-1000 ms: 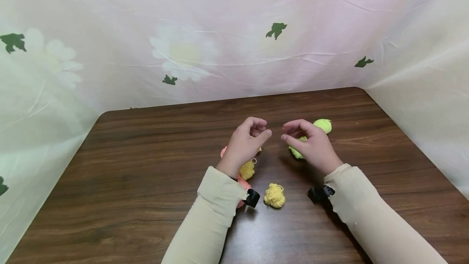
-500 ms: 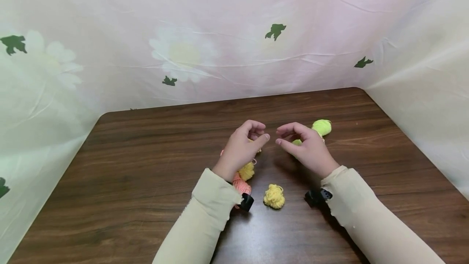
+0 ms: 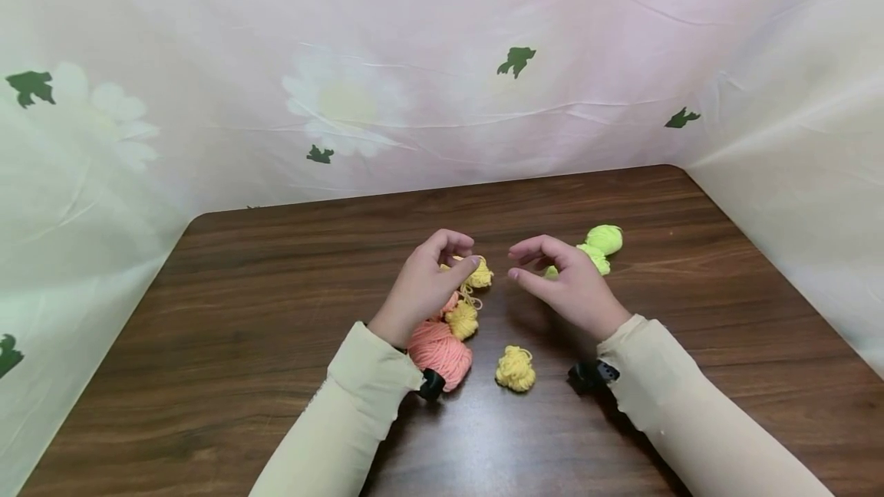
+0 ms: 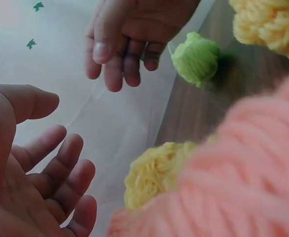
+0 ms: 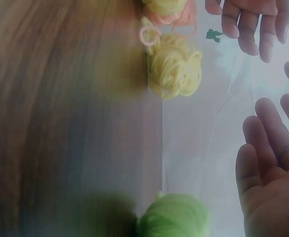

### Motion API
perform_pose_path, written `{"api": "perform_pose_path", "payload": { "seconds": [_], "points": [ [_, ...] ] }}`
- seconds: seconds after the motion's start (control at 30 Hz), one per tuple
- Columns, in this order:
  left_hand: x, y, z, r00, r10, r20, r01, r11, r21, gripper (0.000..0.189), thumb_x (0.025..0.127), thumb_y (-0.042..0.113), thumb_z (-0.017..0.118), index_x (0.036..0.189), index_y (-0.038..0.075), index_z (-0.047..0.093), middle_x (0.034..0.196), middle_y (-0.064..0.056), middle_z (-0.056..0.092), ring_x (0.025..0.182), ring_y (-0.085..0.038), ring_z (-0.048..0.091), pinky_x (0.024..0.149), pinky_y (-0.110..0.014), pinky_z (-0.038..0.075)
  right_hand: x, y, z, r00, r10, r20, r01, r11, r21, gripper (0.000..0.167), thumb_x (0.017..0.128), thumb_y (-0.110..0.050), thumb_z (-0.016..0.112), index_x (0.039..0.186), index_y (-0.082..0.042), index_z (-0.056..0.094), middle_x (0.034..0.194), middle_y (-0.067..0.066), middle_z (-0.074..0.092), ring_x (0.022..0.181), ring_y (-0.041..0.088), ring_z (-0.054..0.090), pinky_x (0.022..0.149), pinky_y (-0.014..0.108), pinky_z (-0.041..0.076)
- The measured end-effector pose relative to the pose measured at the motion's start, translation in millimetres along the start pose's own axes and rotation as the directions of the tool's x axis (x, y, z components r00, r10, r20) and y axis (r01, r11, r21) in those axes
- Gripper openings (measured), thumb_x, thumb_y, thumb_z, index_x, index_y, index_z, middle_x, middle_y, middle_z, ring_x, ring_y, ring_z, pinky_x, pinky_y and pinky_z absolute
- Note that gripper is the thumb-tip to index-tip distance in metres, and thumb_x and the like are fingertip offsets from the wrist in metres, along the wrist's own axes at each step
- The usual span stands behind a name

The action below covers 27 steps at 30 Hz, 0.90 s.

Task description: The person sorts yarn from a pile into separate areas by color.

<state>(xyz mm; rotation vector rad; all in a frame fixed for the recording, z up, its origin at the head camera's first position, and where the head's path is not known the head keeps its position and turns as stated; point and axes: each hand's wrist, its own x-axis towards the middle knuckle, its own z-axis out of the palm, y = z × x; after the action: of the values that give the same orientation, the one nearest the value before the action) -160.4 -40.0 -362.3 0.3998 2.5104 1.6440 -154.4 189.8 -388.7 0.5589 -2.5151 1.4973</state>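
Observation:
My left hand (image 3: 427,278) hovers over a group of yarn balls, its fingers loosely bent and holding nothing. Beneath its wrist lies a big pink yarn ball (image 3: 442,355), with a yellow yarn ball (image 3: 462,320) beside it. Another yellow ball (image 3: 479,273) shows just past the left thumb. Facing it, my right hand (image 3: 572,284) is also bare, palm inward, near light green yarn (image 3: 604,239) that it partly hides. Both wrist views show relaxed fingers with a gap between the left hand (image 4: 46,182) and the right hand (image 4: 139,34).
A lone yellow yarn ball (image 3: 515,369) sits on the dark wooden table (image 3: 276,290) between the forearms. A black wrist camera (image 3: 594,376) hangs under the right sleeve. Floral cloth (image 3: 414,83) encloses the table's back and sides.
My left hand has drifted left and slightly down, uncovering more of the pink and yellow yarn. The right hand has shifted left and a little down, away from the green yarn.

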Motion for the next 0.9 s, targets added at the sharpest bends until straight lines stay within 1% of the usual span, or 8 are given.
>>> {"api": "perform_pose_path", "payload": {
  "seconds": [0.13, 0.23, 0.33, 0.47, 0.53, 0.7, 0.83, 0.9],
  "points": [
    [-2.3, -5.2, -2.0, 1.0, 0.005, 0.0, -0.005, 1.0, -0.03, 0.025, 0.098, 0.024, 0.066, 0.121, 0.014, 0.064, 0.113, -0.001, 0.063, 0.099, -0.019, 0.057, 0.084, -0.037, 0.05, -1.2, -5.8, 3.1, 1.0, -0.022, 0.013, 0.022, 1.0, 0.007, 0.023, 0.089, -0.01, 0.077, 0.11, -0.005, 0.069, 0.105, 0.004, 0.072, 0.094, 0.017, 0.065, 0.084, 0.042, 0.053],
    [-3.8, -9.5, -4.2, 1.0, 0.011, -0.012, -0.012, 0.999, -0.041, 0.024, 0.098, 0.022, 0.066, 0.12, 0.013, 0.064, 0.112, -0.001, 0.063, 0.098, -0.019, 0.058, 0.085, -0.037, 0.05, -2.8, -10.8, 6.0, 0.999, -0.027, 0.028, 0.026, 1.0, 0.013, 0.023, 0.088, -0.01, 0.077, 0.11, -0.007, 0.07, 0.107, 0.001, 0.072, 0.097, 0.023, 0.065, 0.085, 0.048, 0.052],
    [-5.8, -13.0, -8.6, 0.999, 0.014, -0.029, -0.015, 0.999, -0.031, 0.023, 0.098, 0.023, 0.066, 0.12, 0.014, 0.064, 0.111, 0.0, 0.063, 0.098, -0.019, 0.058, 0.086, -0.037, 0.049, -4.2, -15.6, 9.5, 0.999, -0.03, 0.045, 0.029, 0.999, 0.012, 0.022, 0.088, -0.012, 0.078, 0.109, -0.011, 0.07, 0.108, 0.0, 0.072, 0.099, 0.025, 0.064, 0.085, 0.049, 0.051],
    [-10.1, -19.1, -17.9, 0.998, 0.025, -0.054, -0.026, 1.0, -0.004, 0.023, 0.099, 0.023, 0.066, 0.119, 0.014, 0.064, 0.109, -0.001, 0.063, 0.098, -0.019, 0.058, 0.087, -0.039, 0.049, -5.4, -19.9, 16.3, 0.996, -0.048, 0.072, 0.048, 0.999, 0.004, 0.023, 0.089, -0.014, 0.078, 0.11, -0.01, 0.07, 0.111, 0.003, 0.072, 0.101, 0.022, 0.063, 0.086, 0.05, 0.05],
    [-13.0, -22.4, -23.1, 0.997, 0.03, -0.068, -0.03, 1.0, 0.006, 0.022, 0.098, 0.022, 0.066, 0.119, 0.013, 0.064, 0.109, -0.002, 0.064, 0.099, -0.019, 0.058, 0.086, -0.039, 0.05, -6.2, -21.8, 19.9, 0.994, -0.059, 0.088, 0.059, 0.998, 0.006, 0.024, 0.089, -0.015, 0.078, 0.111, -0.008, 0.07, 0.112, 0.003, 0.071, 0.102, 0.022, 0.062, 0.087, 0.052, 0.049],
    [-18.2, -31.1, -31.7, 0.996, 0.019, -0.088, -0.018, 1.0, 0.006, 0.023, 0.098, 0.021, 0.067, 0.118, 0.012, 0.064, 0.11, -0.003, 0.065, 0.1, -0.02, 0.059, 0.086, -0.039, 0.05, -9.3, -26.8, 25.6, 0.991, -0.077, 0.114, 0.076, 0.997, 0.01, 0.025, 0.087, -0.013, 0.08, 0.111, -0.011, 0.07, 0.11, -0.002, 0.07, 0.102, 0.022, 0.061, 0.088, 0.051, 0.049],
    [-17.0, -34.1, -34.1, 0.993, 0.03, -0.116, -0.03, 1.0, -0.006, 0.023, 0.097, 0.019, 0.067, 0.118, 0.01, 0.064, 0.11, -0.006, 0.065, 0.101, -0.021, 0.058, 0.088, -0.039, 0.049, -11.6, -28.7, 28.4, 0.988, -0.091, 0.126, 0.09, 0.996, 0.011, 0.025, 0.086, -0.013, 0.08, 0.109, -0.016, 0.07, 0.107, -0.008, 0.07, 0.101, 0.022, 0.062, 0.086, 0.048, 0.049],
    [-16.1, -34.1, -34.6, 0.992, 0.031, -0.124, -0.032, 0.999, -0.01, 0.023, 0.097, 0.018, 0.068, 0.118, 0.01, 0.064, 0.109, -0.006, 0.065, 0.101, -0.021, 0.058, 0.089, -0.039, 0.048, -12.6, -29.6, 29.6, 0.985, -0.099, 0.14, 0.097, 0.995, 0.018, 0.025, 0.086, -0.013, 0.08, 0.109, -0.015, 0.071, 0.107, -0.006, 0.07, 0.101, 0.023, 0.063, 0.086, 0.048, 0.05]
  ]
}}
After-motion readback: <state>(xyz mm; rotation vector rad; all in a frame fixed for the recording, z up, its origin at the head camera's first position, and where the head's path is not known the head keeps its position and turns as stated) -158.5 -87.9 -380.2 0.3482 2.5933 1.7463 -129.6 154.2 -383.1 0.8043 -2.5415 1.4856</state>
